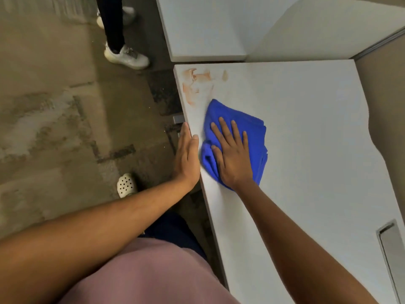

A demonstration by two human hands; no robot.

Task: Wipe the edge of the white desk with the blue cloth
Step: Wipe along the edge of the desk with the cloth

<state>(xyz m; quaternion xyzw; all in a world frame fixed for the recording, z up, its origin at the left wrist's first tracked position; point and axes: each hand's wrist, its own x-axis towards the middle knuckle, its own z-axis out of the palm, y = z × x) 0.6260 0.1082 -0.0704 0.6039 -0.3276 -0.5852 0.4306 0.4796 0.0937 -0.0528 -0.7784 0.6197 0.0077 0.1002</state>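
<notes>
On the floor (54, 128) at far left stand two white trainers (128, 57) of another person and one perforated white clog (126, 184) of the wearer. Next comes the left hand (188, 159), laid flat and released along the white bench's side edge (190, 119), steadying it and holding nothing. Just right of it, the one blue cloth (232, 119) lies bunched on the bench top, close to that edge, pinned under the right hand (233, 156), whose grip is a spread palm pressing down, not a clench. The wiping step looks to be in hand: orange smears (198, 84), several patches near the far corner, remain just beyond the cloth. The next move probably calls for pushing the cloth forward along the edge over them with steady pressure. One cable slot (392, 244) sits far right.
</notes>
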